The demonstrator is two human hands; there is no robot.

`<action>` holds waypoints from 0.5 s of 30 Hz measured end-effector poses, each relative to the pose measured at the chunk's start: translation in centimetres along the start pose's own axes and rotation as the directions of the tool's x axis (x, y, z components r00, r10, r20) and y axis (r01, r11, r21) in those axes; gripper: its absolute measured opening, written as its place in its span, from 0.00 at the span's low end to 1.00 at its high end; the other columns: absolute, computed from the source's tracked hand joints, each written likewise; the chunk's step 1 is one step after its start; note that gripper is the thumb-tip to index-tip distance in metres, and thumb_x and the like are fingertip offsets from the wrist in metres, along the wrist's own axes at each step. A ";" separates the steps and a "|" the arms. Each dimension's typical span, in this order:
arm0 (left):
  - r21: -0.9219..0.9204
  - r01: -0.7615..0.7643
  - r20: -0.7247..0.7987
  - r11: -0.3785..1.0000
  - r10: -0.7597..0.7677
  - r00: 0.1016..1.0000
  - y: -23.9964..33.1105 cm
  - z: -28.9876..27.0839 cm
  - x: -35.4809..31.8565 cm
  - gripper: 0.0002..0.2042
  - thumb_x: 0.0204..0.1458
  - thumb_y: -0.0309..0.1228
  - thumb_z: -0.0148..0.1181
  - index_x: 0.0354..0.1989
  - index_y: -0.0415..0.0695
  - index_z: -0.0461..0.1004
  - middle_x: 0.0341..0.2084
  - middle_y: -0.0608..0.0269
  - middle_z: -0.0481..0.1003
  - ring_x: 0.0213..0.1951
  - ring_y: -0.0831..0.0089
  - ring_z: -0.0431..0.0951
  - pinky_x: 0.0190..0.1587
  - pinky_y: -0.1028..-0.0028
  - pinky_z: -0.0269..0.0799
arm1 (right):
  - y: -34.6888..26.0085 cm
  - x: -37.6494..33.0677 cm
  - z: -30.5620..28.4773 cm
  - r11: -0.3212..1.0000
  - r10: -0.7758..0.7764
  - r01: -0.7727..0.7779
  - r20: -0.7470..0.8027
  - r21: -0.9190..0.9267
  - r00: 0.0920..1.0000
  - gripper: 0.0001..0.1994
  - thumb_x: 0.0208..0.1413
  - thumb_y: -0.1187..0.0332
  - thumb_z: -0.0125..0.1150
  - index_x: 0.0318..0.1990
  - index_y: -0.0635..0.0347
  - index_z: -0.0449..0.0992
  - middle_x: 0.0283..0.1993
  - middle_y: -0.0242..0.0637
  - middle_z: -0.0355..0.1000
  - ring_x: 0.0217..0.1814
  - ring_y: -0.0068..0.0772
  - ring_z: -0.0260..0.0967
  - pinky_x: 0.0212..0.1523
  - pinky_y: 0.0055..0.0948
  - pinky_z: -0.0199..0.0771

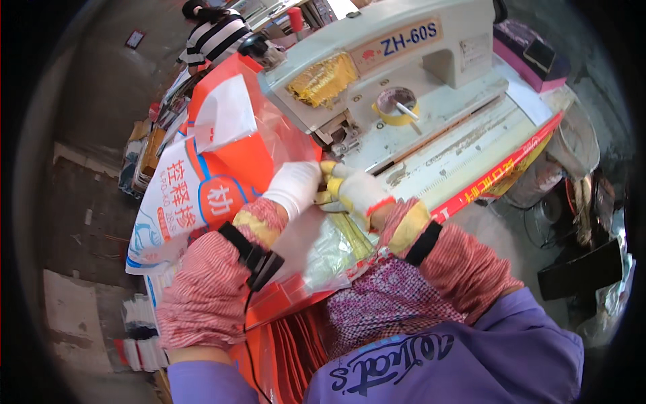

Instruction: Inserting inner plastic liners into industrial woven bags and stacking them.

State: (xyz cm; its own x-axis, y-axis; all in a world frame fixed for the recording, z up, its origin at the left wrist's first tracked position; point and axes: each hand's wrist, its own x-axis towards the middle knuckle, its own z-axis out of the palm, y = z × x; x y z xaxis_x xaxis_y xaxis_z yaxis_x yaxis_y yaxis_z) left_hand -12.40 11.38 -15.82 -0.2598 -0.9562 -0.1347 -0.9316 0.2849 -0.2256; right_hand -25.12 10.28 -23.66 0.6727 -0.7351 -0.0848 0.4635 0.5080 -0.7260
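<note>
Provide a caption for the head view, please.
Left hand and right hand, gloved, close together beside a printed sack and sewing machine.

Left hand (294, 186) and right hand (358, 190) meet beside an orange-white bag (237, 160).

Glossy plastic, worn metal, matt cloth

The orange-and-white sack (232, 158) looks like smooth, shiny plastic, and the clear sheeting (330, 259) is thin, crinkled and glossy. Smooth painted metal forms the sewing machine (383, 81), whose bed (437, 128) is scuffed and patchy; the yellow covering (326, 79) on its head is wrinkled and shiny. The left glove (295, 183) is matt white cloth, the right glove (362, 190) cloth with yellow fingers. Sleeve covers (202, 289) and purple top (464, 357) are matt fabric.
</note>
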 end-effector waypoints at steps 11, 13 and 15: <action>0.041 0.019 -0.033 0.999 -0.018 0.999 -1.8 -12.5 -15.2 0.04 0.46 0.31 0.53 0.26 0.44 0.70 0.19 0.55 0.70 0.28 0.56 0.73 0.34 0.60 0.67 | -1.1 4.1 2.2 -0.418 -0.375 0.255 0.421 -0.872 0.826 0.19 0.44 0.70 0.53 0.47 0.61 0.69 0.51 0.49 0.65 0.56 0.43 0.61 0.54 0.33 0.62; 0.296 -0.035 -0.372 0.955 0.148 0.916 -2.9 -16.3 -18.7 0.04 0.42 0.25 0.57 0.27 0.42 0.70 0.27 0.55 0.73 0.35 0.60 0.73 0.42 0.63 0.67 | -1.9 5.4 4.6 -0.442 -0.221 0.172 0.293 -0.881 0.930 0.08 0.46 0.71 0.49 0.32 0.59 0.75 0.37 0.45 0.73 0.44 0.45 0.70 0.43 0.34 0.71; 0.490 0.064 -0.638 0.869 0.308 0.705 -4.8 -17.8 -20.4 0.08 0.40 0.19 0.58 0.30 0.40 0.71 0.38 0.52 0.72 0.44 0.60 0.71 0.50 0.65 0.64 | -1.5 4.6 8.5 -0.371 -0.151 0.167 0.237 -0.914 0.960 0.08 0.46 0.70 0.50 0.32 0.57 0.75 0.35 0.45 0.73 0.40 0.46 0.71 0.39 0.35 0.71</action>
State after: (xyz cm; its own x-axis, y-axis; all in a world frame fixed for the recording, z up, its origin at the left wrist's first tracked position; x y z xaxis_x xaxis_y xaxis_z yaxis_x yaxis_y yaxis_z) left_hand -7.13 28.34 5.17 -0.6324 -0.6295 0.4515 -0.7021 0.2194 -0.6775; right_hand -17.86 9.93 -17.16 0.7125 -0.6756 0.1895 -0.5863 -0.7215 -0.3684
